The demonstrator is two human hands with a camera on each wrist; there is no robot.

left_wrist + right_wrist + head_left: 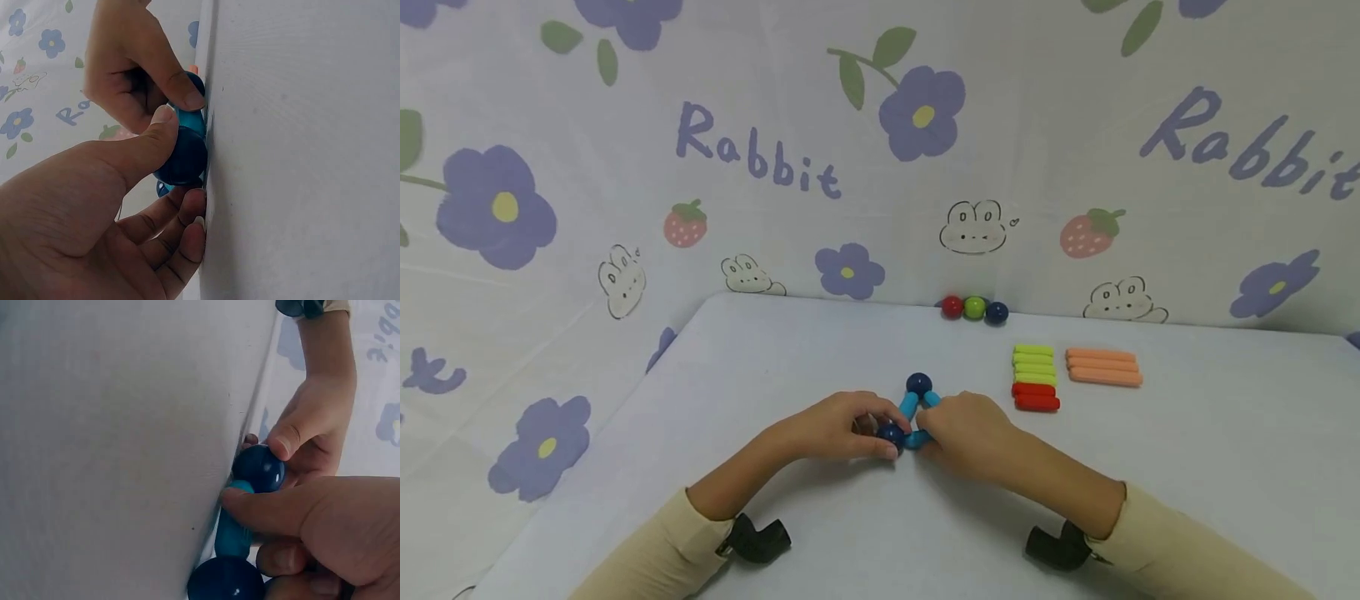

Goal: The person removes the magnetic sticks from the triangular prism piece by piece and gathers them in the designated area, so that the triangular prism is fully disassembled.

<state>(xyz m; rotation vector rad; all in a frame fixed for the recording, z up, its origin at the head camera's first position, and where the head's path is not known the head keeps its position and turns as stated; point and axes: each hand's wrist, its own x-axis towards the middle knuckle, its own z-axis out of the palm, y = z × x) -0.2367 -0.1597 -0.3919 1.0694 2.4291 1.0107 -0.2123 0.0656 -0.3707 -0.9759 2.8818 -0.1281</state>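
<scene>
Glossy dark blue balls and light blue rods form a triangle on the table. My left hand (842, 429) grips the near-left ball (891, 436) between thumb and fingers. With thumb and fingers, my right hand (973, 433) pinches the front rod (234, 531), whose end meets that ball. Another dark blue ball (918, 384) is at the far corner, joined to the left side rod (908, 405). The third corner ball (226, 580) shows in the right wrist view but is hidden behind my right hand in the head view.
At the table's back edge sit a red ball (952, 307), a green ball (974, 307) and a dark blue ball (997, 313). To the right lie several yellow-green rods (1034, 365), two red rods (1036, 397) and three orange rods (1103, 367). A patterned curtain (760, 225) hangs behind.
</scene>
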